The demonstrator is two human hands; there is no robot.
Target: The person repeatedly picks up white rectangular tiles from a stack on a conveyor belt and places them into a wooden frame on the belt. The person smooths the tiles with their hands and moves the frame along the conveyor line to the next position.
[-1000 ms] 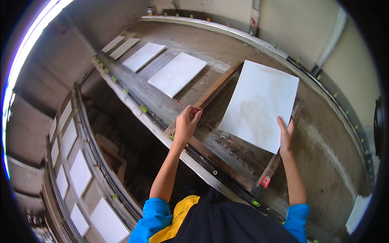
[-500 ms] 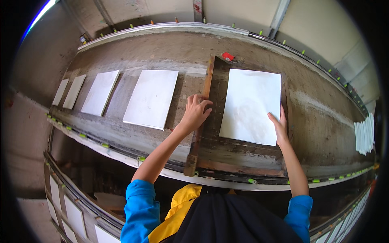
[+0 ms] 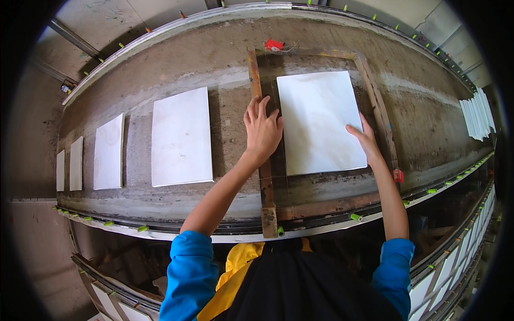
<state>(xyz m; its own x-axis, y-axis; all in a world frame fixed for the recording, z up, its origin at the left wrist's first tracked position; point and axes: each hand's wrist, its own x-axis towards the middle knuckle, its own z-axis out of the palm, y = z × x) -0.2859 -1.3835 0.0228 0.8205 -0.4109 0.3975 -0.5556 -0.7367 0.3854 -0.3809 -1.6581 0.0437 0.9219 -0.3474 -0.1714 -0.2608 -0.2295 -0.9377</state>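
A white rectangular panel (image 3: 321, 125) lies inside a worn wooden frame (image 3: 266, 184) strung with thin lines, on a long brown-grey table. My right hand (image 3: 367, 142) holds the panel by its right edge, thumb on the top face and fingers at the side, partly hidden. Over the frame's left bar, my left hand (image 3: 263, 128) has its fingers apart and slightly bent, the tips close to the panel's left edge. Whether they touch the panel I cannot tell. To the left lies a second white panel (image 3: 182, 138), flat on the table and apart from the frame.
Further left are a smaller white panel (image 3: 108, 152) and two narrow pieces. White sheets (image 3: 477, 114) are bunched at the far right. A red object (image 3: 274, 45) rests by the frame's far bar, another red piece (image 3: 398, 176) by its right bar. Green pegs (image 3: 356, 217) line the table's near edge.
The view has turned, so everything sits differently in it. My left hand has moved toward the panel and its fingers have straightened. My right hand stays on the panel's right edge.
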